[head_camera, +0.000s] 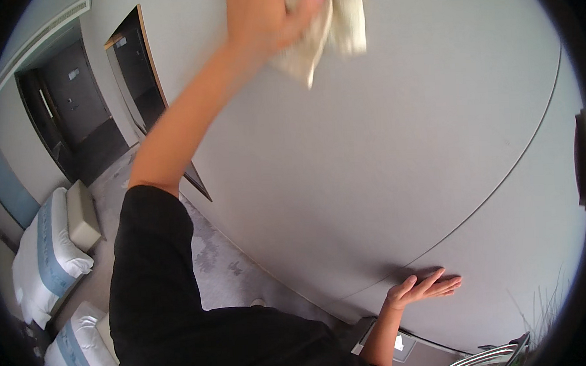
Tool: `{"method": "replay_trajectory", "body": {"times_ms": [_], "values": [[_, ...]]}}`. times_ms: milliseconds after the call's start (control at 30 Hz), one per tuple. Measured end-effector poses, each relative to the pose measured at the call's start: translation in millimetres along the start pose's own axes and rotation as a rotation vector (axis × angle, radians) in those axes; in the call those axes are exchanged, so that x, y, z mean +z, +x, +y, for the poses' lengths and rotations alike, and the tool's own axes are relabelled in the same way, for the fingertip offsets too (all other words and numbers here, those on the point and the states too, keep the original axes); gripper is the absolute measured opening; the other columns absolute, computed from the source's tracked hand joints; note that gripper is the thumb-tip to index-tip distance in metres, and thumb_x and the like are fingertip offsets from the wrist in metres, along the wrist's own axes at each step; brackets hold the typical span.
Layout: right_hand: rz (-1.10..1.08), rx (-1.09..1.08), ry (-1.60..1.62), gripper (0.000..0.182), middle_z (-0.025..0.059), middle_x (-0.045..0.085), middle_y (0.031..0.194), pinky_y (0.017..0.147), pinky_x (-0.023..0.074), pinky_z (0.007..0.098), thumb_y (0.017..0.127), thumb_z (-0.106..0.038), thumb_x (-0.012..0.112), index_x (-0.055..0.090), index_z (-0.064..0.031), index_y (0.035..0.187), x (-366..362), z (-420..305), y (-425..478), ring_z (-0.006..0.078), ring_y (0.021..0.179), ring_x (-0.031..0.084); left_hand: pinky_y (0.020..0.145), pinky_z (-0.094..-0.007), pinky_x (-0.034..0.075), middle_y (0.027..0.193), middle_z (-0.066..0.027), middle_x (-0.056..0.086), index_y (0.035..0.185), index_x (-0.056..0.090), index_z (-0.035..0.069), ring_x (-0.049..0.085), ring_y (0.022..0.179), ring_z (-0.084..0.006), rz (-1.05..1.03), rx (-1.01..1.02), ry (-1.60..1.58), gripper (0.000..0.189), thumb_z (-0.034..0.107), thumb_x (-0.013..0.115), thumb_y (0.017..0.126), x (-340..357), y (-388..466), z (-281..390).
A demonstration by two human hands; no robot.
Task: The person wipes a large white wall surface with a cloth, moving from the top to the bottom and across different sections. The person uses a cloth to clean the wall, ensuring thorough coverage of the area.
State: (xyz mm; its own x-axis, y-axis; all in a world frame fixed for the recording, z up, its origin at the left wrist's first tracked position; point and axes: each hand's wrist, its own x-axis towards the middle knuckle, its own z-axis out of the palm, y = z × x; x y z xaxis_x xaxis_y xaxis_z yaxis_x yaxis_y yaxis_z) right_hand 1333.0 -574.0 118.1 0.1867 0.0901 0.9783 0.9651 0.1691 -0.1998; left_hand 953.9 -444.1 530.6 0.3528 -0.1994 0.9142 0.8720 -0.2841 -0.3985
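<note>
My left hand (266,22) is raised at the top of the view and grips a folded cream cloth (347,21). Motion blurs both the hand and the cloth, and the top edge cuts them off. They are in front of a plain pale grey wall (370,145); whether the cloth presses on it I cannot tell. Lower right, my right hand (422,287) holds nothing. Its fingers are stretched out along the wall, with a shadow beside them. A thin dark line (490,199) curves down the wall towards that hand.
At left are a framed mirror (138,72), a dark door (73,89), a bed with white linen (30,287), a beige bench (82,216) and patterned carpet (223,259). Thin plant stems (548,304) rise at lower right. A dark object (582,160) juts in at the right.
</note>
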Motion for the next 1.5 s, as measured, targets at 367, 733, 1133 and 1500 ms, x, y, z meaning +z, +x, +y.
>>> {"method": "replay_trajectory", "body": {"times_ms": [367, 733, 1133, 1500], "values": [[-0.026, -0.025, 0.027, 0.063, 0.0256, 0.011, 0.168, 0.121, -0.0045, 0.0599, 0.107, -0.042, 0.036, 0.037, -0.0025, 0.156, 4.6, -2.1, 3.3, 0.0417, 0.156, 0.007, 0.097, -0.0646, 0.032, 0.142, -0.0172, 0.054, 0.123, 0.069, 0.016, 0.047, 0.134, -0.0456, -0.374, 0.027, -0.157, 0.069, 0.067, 0.062, 0.077, -45.1, -271.5, 122.3], [-0.04, -0.024, -0.034, 0.062, 0.027, 0.009, 0.168, 0.121, -0.0049, 0.0605, 0.105, -0.039, 0.038, 0.037, -0.0038, 0.157, -6.8, 6.9, -1.6, 0.0424, 0.156, 0.004, 0.122, -0.0578, 0.018, 0.155, -0.0218, 0.038, 0.147, 0.044, 0.005, 0.032, 0.145, -0.0433, -0.155, -0.083, -0.086, 0.065, 0.046, 0.053, 0.096, -1.8, -4.4, -24.2], [0.022, -0.042, 0.017, 0.061, 0.024, 0.013, 0.168, 0.122, -0.0002, 0.0588, 0.107, -0.041, 0.034, 0.039, -0.0032, 0.155, 4.3, -6.3, 10.0, 0.0401, 0.156, 0.01, 0.119, -0.0627, 0.017, 0.144, -0.0269, 0.043, 0.136, 0.048, -0.003, 0.038, 0.135, -0.0501, 0.015, -0.203, -0.013, 0.069, 0.047, 0.055, 0.089, -20.1, -112.1, -23.1], [0.041, -0.021, -0.024, 0.06, 0.0245, 0.017, 0.167, 0.121, 0.0052, 0.0621, 0.107, -0.041, 0.035, 0.041, -0.0044, 0.155, 7.5, -5.7, 9.5, 0.0422, 0.155, 0.014, 0.116, -0.0738, 0.014, 0.14, -0.0158, 0.055, 0.131, 0.062, 0.013, 0.041, 0.139, -0.0434, -0.257, -0.321, -0.075, 0.064, 0.054, 0.059, 0.081, -40.8, -309.0, 20.7]]}}
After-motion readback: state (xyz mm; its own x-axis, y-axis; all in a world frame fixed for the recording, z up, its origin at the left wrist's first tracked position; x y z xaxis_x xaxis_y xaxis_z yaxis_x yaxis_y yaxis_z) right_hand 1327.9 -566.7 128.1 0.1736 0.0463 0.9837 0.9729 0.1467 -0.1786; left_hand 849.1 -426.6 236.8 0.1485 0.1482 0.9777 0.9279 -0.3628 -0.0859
